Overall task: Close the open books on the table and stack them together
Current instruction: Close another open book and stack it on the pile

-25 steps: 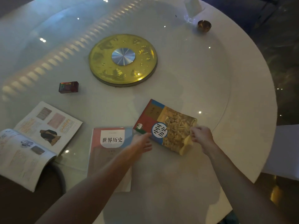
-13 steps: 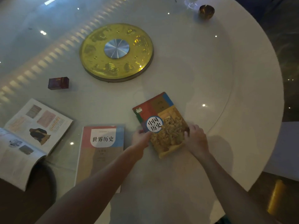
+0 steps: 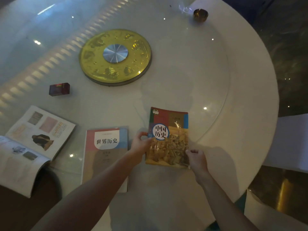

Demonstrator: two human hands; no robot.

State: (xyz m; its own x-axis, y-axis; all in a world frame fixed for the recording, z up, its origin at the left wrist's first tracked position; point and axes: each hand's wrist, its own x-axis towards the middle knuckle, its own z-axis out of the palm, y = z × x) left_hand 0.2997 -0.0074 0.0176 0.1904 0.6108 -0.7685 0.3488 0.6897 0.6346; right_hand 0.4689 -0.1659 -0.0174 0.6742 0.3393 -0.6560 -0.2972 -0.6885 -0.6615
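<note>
Nearest us, our two bare forearms reach in from the bottom edge toward a closed book. Our left hand curls around the left edge of the 中国历史 textbook, fingers wrapped on the spine side, thumb on the cover. Our right hand is nearly closed, fingertips pinching the book's lower right corner. The book lies flat on the white round table, cover up, its top edge pointing away from us, roughly square to our view.

Just left of it, apart by the width of our left hand, lies the closed 世界历史 textbook, cover up, partly hidden under our left forearm. It sits near the table's front edge.

Further left, an open book lies face up, pages showing photos and coloured text blocks; its near half hangs over the table edge and droops.

Beyond the books, a small dark red box rests on the glass turntable, well apart from everything else.

At the middle of the glass sits a gold disc with a silver metal hub at its centre.

Farthest off, near the table's far right rim, a small brass-coloured ashtray. Light is dim; ceiling lamps reflect as dots on the glass
</note>
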